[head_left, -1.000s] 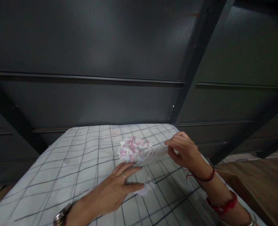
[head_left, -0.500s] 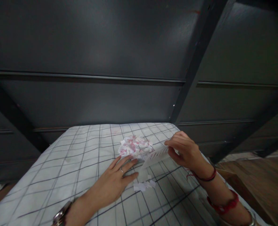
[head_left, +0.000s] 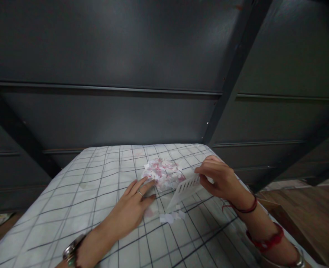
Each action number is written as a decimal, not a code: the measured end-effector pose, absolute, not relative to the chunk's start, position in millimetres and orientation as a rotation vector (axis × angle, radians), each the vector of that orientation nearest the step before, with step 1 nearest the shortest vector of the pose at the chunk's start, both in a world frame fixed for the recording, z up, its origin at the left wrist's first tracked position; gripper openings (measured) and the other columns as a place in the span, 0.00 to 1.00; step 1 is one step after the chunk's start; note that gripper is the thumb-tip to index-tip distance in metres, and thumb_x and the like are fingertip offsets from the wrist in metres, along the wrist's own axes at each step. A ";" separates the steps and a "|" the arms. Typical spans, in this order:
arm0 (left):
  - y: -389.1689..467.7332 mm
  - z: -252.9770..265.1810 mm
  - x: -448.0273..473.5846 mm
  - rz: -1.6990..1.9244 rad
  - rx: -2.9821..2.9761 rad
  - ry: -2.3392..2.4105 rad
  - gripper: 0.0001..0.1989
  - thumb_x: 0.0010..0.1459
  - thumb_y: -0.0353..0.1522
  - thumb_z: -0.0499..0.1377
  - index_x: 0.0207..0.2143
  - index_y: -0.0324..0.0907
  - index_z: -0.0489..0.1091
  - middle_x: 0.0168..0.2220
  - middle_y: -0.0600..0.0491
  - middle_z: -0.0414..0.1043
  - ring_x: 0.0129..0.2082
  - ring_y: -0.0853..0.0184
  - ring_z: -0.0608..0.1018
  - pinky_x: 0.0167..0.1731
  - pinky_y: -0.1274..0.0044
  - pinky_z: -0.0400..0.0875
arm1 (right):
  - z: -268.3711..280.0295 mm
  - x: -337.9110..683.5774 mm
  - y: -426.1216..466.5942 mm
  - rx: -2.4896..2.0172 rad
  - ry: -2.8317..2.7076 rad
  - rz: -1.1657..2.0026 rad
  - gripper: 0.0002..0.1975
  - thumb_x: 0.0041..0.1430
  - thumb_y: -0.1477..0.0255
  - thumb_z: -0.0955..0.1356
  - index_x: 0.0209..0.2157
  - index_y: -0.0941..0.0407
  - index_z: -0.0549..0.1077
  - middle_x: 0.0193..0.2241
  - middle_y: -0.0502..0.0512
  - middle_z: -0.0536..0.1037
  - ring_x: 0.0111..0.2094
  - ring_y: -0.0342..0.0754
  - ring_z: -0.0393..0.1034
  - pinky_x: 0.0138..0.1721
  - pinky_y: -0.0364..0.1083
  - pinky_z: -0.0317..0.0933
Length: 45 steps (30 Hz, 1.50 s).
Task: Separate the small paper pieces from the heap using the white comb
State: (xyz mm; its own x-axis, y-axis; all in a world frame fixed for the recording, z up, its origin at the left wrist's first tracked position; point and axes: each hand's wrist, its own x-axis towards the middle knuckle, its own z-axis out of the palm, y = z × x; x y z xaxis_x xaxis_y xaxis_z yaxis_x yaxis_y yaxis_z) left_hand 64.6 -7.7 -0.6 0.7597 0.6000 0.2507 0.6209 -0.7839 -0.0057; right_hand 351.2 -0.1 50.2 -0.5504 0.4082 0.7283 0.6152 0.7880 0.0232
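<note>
My right hand (head_left: 218, 178) pinches the upper right end of a thin white slotted sheet (head_left: 185, 191), which is tilted above the cloth. A row of slots runs along the sheet's upper side. Left of it, a heap of paper scraps (head_left: 163, 171), white with pink and red marks, lies on the cloth. My left hand (head_left: 135, 203) is open, fingers stretched, with its fingertips at the heap's near left edge. A few white slips (head_left: 172, 217) lie below the sheet's lower end.
A white cloth with dark grid lines (head_left: 97, 193) covers the table. Dark grey metal panels (head_left: 125, 119) stand behind it. A cardboard box (head_left: 289, 223) is on the wooden floor at the right, below the table edge.
My left hand has drawn back slightly to the left, away from the sheet. The sheet has turned so that its slots show more clearly. My right hand keeps its grip in nearly the same place.
</note>
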 end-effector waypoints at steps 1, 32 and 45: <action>-7.5 -0.1 63.7 -0.413 -2.880 -0.972 0.20 0.49 0.17 0.53 0.42 0.40 0.71 0.58 0.45 0.59 0.60 0.51 0.56 0.53 0.55 0.56 | 49.6 349.3 -0.2 -0.754 -2.235 -0.354 0.08 0.52 0.81 0.61 0.30 0.55 0.66 0.21 0.48 0.69 0.24 0.43 0.61 0.32 0.47 0.57; 14.2 -17.1 41.7 -0.709 -2.713 -1.153 0.17 0.60 0.25 0.45 0.48 0.37 0.66 0.52 0.42 0.65 0.53 0.57 0.67 0.50 0.62 0.65 | 42.3 340.7 2.5 -0.774 -2.164 -0.390 0.08 0.52 0.82 0.61 0.32 0.56 0.65 0.22 0.49 0.69 0.25 0.44 0.61 0.31 0.47 0.57; 21.8 -46.0 29.5 -0.464 -2.580 -1.407 0.21 0.65 0.34 0.42 0.54 0.34 0.62 0.57 0.39 0.60 0.56 0.54 0.64 0.53 0.63 0.61 | 44.2 341.7 2.9 -0.821 -2.172 -0.594 0.07 0.53 0.81 0.61 0.31 0.55 0.64 0.21 0.48 0.67 0.24 0.44 0.60 0.32 0.47 0.56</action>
